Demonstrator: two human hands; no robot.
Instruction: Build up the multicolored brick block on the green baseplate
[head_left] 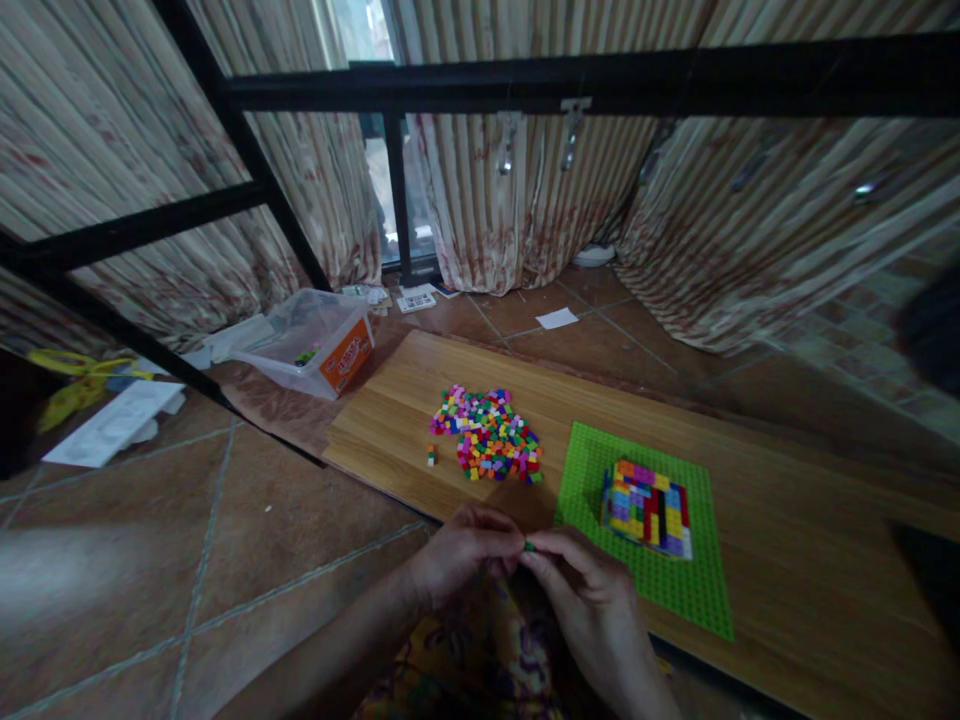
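Both my hands meet at the front edge of the wooden board. A small green toy brick [529,546] shows between their fingertips. My left hand [474,548] is closed, its thumb and finger pinched at the brick's left side. From the other side, my right hand [589,580] pinches the same brick. Beyond them lies a heap of small coloured bricks [491,432], with a short stack of bricks [432,456] apart at its left. To the right, a multicoloured brick structure [651,508] stands on a green baseplate [576,450].
The wooden board [795,540] carries these things. At its left end stands a clear plastic box [289,365] with an orange label and a few pieces inside. White packaging [112,425] and papers [556,318] lie on the tiled floor. Dark metal bars [525,90] cross before curtains.
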